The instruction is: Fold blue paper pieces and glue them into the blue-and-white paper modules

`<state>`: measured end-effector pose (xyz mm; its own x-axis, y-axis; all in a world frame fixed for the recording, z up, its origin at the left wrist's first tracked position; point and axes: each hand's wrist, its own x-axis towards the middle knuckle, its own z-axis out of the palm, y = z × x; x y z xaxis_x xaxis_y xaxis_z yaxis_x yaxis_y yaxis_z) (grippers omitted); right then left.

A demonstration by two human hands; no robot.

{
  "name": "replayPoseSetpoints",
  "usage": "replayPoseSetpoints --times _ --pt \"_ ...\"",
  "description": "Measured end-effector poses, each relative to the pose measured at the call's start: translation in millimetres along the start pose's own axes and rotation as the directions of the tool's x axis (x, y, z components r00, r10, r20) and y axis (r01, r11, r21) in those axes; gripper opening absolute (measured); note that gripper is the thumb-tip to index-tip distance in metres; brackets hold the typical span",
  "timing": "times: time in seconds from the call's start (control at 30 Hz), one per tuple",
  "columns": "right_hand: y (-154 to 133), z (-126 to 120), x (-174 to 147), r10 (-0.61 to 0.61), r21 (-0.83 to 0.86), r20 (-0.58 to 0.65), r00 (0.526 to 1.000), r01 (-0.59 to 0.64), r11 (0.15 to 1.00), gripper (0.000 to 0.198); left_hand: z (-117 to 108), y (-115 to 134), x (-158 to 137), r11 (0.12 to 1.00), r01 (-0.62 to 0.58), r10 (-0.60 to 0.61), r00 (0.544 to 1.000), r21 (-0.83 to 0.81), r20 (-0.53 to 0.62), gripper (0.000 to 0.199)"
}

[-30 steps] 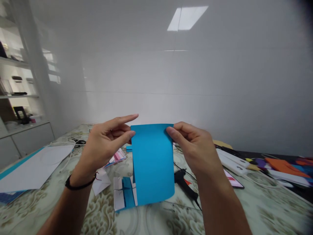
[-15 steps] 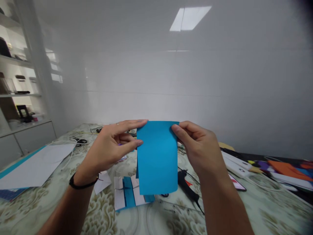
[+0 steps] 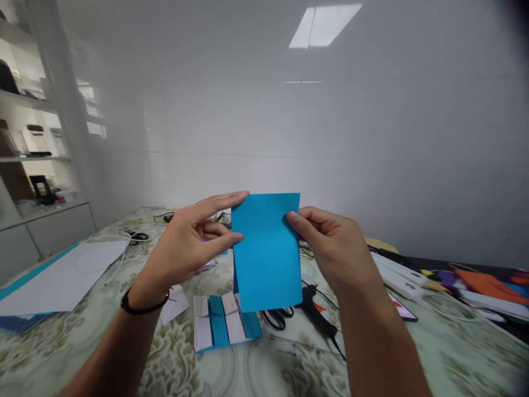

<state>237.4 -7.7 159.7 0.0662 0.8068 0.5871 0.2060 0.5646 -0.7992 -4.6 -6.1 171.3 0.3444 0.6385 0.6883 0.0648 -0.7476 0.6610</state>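
Observation:
A folded sheet of blue paper (image 3: 268,259) is held upright above the table, its broad side facing me. My left hand (image 3: 194,234) grips its left edge, thumb on the front and index finger along the top left corner. On the right edge, my right hand (image 3: 330,242) pinches the paper with the thumb in front; its other fingers are mostly behind. A second layer shows at the lower left of the sheet. Beneath it lies a folded blue and white paper piece (image 3: 219,322). Black-handled scissors (image 3: 279,318) rest beside that piece, partly covered by the blue paper.
A black glue gun (image 3: 316,314) with a cord lies near my right forearm. White sheets (image 3: 70,275) cover the table's left side. A small white paper scrap (image 3: 173,304) is by my left wrist. Phone (image 3: 403,309), white power strip (image 3: 400,273) and orange material (image 3: 491,285) are at right.
The blue paper has risen slightly and tilted a little, uncovering more of the scissors' handles and the striped paper piece. My right hand's grip sits slightly lower on its edge.

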Motion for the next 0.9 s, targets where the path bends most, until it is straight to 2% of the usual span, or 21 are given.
replayPoseSetpoints --times 0.23,0.37,0.5,0.63,0.9 --pt "0.3 0.0 -1.2 0.01 0.027 -0.003 1.0 -0.01 1.0 0.033 -2.1 -2.0 1.2 1.0 -0.005 0.004 1.0 -0.003 -0.011 0.053" --pt "0.7 0.7 -0.9 0.005 0.039 0.004 1.0 -0.006 0.999 0.033 -2.8 -2.7 1.6 0.999 0.033 -0.034 0.999 -0.019 -0.024 0.053" --pt "0.6 2.1 -0.4 -0.013 -0.011 -0.038 0.999 0.013 1.0 0.036 -3.8 -3.4 1.7 0.996 0.078 -0.077 0.996 -0.037 0.039 0.062" --pt "2.7 2.8 0.6 -0.033 -0.037 -0.067 0.997 0.03 0.999 0.036 -5.6 -4.1 2.1 0.997 0.065 -0.061 0.992 -0.032 0.107 0.076" --pt "2.0 2.0 -0.3 -0.056 -0.021 -0.084 0.995 0.055 0.998 0.036 -7.1 -2.7 2.7 0.998 0.066 -0.064 0.989 -0.013 0.131 0.082"
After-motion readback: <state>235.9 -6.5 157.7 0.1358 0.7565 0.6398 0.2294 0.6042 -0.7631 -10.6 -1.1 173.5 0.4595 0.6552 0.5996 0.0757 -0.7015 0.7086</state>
